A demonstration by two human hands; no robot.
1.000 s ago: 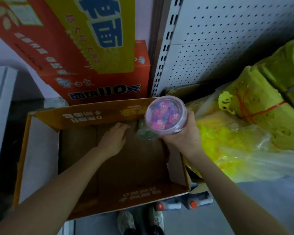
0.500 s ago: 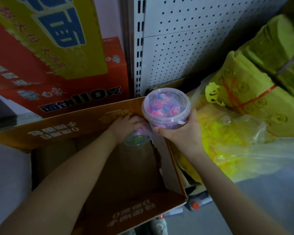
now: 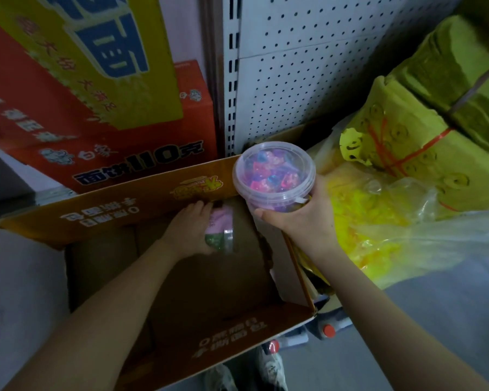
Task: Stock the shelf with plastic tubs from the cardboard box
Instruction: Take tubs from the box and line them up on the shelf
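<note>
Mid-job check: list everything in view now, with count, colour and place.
clear lidded tub: one, pink, purple and blue contents, over the box's far right corner
tub on its side: one, pink and green, inside the box
cardboard box: one, orange, centre
printed cartons: count unclear, red and yellow, upper left
pegboard panel: one, white, behind the box
paper bundles: several, yellow-green, right
plastic bag: one, clear with yellow contents, right
red-capped bottles: two, by the box's near right corner
shoes: two, pale, bottom edge
left hand: grips the tub on its side
right hand: holds the clear lidded tub
</note>
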